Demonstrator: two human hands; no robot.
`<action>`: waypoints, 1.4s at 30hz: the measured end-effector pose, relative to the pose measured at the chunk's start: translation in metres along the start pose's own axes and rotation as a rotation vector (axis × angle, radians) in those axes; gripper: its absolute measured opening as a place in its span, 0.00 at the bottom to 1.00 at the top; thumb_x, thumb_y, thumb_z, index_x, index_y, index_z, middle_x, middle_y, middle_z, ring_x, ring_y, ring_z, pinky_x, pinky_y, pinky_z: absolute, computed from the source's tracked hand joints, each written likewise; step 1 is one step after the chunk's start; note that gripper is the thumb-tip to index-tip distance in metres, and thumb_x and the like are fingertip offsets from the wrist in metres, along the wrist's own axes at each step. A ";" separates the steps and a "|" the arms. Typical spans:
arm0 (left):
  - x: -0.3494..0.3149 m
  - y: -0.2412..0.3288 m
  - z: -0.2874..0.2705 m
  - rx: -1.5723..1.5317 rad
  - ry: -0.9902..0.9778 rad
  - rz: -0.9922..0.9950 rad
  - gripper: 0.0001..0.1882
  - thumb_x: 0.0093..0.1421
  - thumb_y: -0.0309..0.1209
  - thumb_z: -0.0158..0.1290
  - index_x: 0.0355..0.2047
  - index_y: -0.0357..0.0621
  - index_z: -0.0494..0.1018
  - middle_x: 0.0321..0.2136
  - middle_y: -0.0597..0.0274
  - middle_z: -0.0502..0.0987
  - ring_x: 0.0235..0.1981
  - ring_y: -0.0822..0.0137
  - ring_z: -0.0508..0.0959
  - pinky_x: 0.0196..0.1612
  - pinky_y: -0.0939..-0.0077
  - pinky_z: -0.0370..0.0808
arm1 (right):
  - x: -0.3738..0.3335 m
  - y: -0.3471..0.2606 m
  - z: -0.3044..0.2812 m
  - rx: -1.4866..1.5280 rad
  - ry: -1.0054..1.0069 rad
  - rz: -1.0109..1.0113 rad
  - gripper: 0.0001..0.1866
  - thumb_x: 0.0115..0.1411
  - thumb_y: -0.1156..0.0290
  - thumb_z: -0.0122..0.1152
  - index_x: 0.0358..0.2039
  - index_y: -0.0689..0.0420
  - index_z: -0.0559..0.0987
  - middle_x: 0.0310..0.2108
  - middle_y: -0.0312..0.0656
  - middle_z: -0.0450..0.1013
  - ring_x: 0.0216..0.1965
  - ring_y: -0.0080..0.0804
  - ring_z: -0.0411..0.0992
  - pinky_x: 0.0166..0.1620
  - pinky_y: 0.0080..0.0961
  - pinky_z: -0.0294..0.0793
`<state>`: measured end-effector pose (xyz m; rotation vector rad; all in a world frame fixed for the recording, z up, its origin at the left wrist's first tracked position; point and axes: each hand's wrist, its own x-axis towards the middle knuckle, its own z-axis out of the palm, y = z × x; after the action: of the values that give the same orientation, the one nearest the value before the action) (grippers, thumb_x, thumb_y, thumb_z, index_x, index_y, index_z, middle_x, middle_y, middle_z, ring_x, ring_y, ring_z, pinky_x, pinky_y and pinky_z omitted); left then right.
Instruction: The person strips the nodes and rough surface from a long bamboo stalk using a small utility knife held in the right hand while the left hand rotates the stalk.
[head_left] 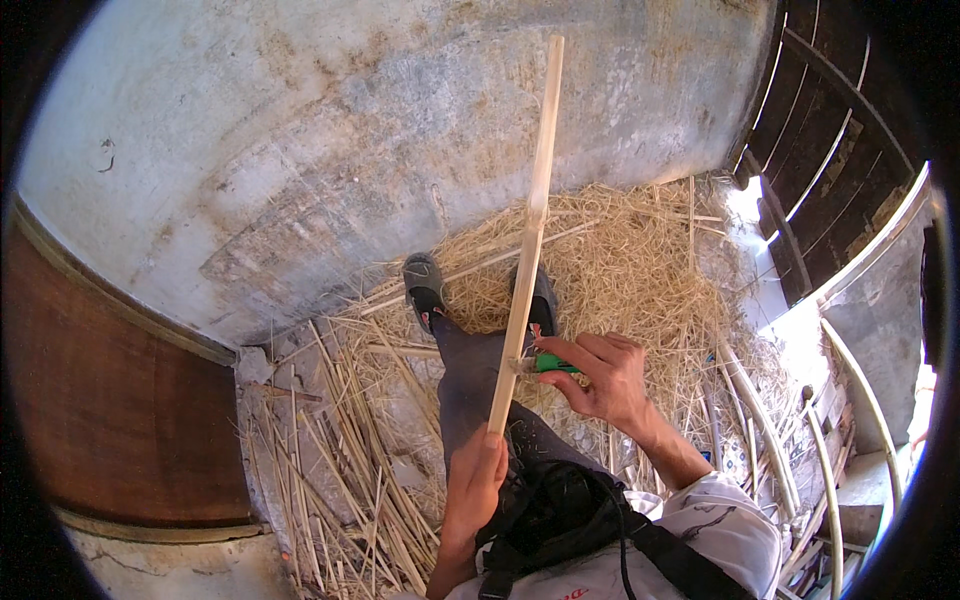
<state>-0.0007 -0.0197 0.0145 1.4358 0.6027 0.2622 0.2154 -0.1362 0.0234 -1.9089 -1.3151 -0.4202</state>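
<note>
A long, pale split bamboo strip slants up and away from my lap, with a raised node partway along it. My left hand is closed round its lower end. In my right hand is a short green-handled tool, gripped between thumb and fingers. The tool's working end meets the right edge of the strip a little above my left hand; its exact shape is too small to make out. Both hands are over my dark-trousered legs.
Curly shavings cover the floor around my shoes. Long thin bamboo strips lie in a heap at left. A stained wall rises in front, and a brown panel stands left. Thicker poles lie at right.
</note>
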 end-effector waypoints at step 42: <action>-0.011 -0.028 -0.061 0.097 -0.330 -0.206 0.26 0.71 0.30 0.59 0.67 0.41 0.67 0.48 0.55 0.83 0.53 0.60 0.83 0.53 0.62 0.82 | 0.044 0.071 0.025 1.206 0.415 0.797 0.22 0.75 0.51 0.59 0.48 0.60 0.83 0.19 0.27 0.62 0.18 0.14 0.53 0.25 0.20 0.49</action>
<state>-0.0469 0.0222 -0.0113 1.4571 0.4911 -0.1673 0.2939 -0.1016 0.0071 -1.0395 -0.2611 0.3369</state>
